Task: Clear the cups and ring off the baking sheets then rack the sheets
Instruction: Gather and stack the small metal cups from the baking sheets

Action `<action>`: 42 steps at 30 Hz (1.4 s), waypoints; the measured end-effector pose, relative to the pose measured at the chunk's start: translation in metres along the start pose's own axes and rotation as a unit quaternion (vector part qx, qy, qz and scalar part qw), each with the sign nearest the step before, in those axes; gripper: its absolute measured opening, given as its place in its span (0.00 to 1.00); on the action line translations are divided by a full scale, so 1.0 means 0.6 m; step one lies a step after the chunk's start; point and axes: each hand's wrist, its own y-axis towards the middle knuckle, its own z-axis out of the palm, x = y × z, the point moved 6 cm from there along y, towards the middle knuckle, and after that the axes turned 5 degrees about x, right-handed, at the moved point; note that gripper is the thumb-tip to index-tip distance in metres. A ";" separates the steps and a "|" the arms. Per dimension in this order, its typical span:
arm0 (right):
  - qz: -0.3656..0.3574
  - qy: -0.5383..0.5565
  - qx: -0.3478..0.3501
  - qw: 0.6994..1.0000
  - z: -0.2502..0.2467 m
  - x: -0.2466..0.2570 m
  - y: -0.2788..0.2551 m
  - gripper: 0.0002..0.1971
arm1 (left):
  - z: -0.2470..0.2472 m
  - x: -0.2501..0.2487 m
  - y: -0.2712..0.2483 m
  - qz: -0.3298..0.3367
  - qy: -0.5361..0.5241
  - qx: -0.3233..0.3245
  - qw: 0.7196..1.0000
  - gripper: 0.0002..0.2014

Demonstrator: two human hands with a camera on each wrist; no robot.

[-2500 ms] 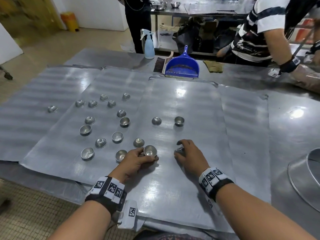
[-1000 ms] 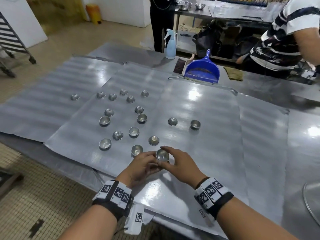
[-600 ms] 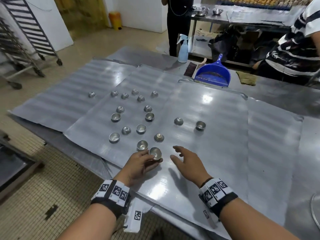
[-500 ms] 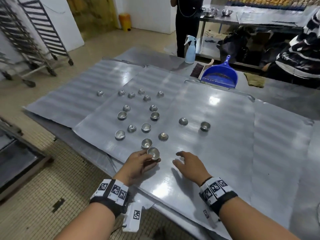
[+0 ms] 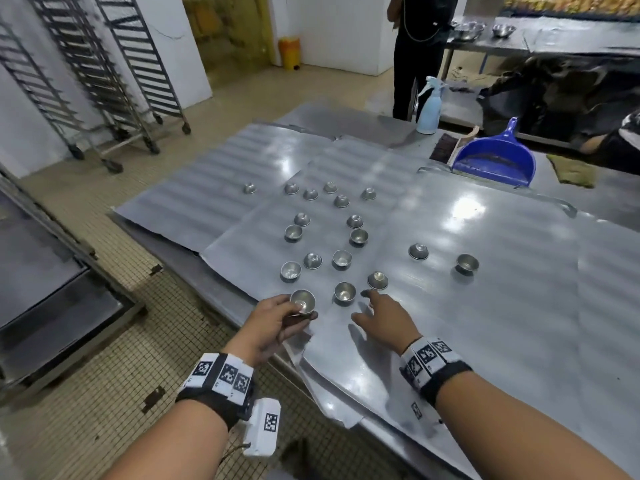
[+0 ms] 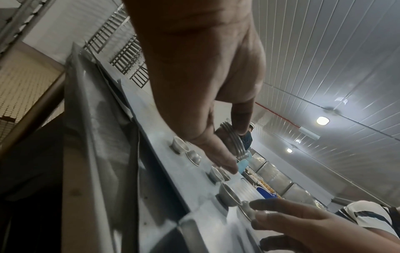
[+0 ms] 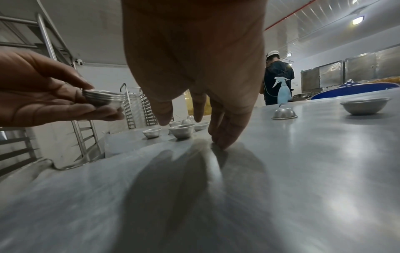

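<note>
Several small metal cups (image 5: 342, 259) are scattered over overlapping flat baking sheets (image 5: 491, 306) on a steel table. My left hand (image 5: 277, 323) holds a short nested stack of cups (image 5: 302, 302) (image 6: 231, 140) (image 7: 103, 98) between thumb and fingers at the sheet's near left edge. My right hand (image 5: 384, 318) is open, its fingers (image 7: 225, 130) spread low over the sheet, the fingertips close to an upright cup (image 5: 345, 292) and an upturned cup (image 5: 377, 280). Two more cups (image 5: 467, 263) stand apart to the right. No ring is visible.
A blue dustpan (image 5: 495, 161), a brush and a spray bottle (image 5: 429, 105) sit at the table's far side. Wheeled tray racks (image 5: 104, 71) stand on the left by the wall. One person stands behind the table (image 5: 419, 53), another at the far right edge.
My right hand let go of the stack and reached forward towards the nearest cups. My left hand carried the stack left to the sheet's edge. The view swung left, revealing the racks.
</note>
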 end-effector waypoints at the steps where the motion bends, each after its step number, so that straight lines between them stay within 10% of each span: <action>1: 0.001 0.004 -0.006 1.000 0.002 0.011 0.008 0.33 | -0.010 -0.008 0.007 -0.007 0.001 0.007 1.000 0.08; 10: 0.051 -0.014 -0.032 0.998 0.013 0.061 0.064 0.40 | -0.067 -0.047 0.098 -0.057 0.025 0.075 0.995 0.11; 22: 0.094 -0.057 -0.079 0.991 0.019 0.072 0.042 0.09 | -0.059 -0.031 0.155 -0.092 0.098 0.133 0.982 0.10; 42: 0.040 0.065 -0.100 0.992 -0.032 0.000 -0.037 0.22 | 0.051 0.005 0.109 -0.105 0.022 0.130 0.986 0.17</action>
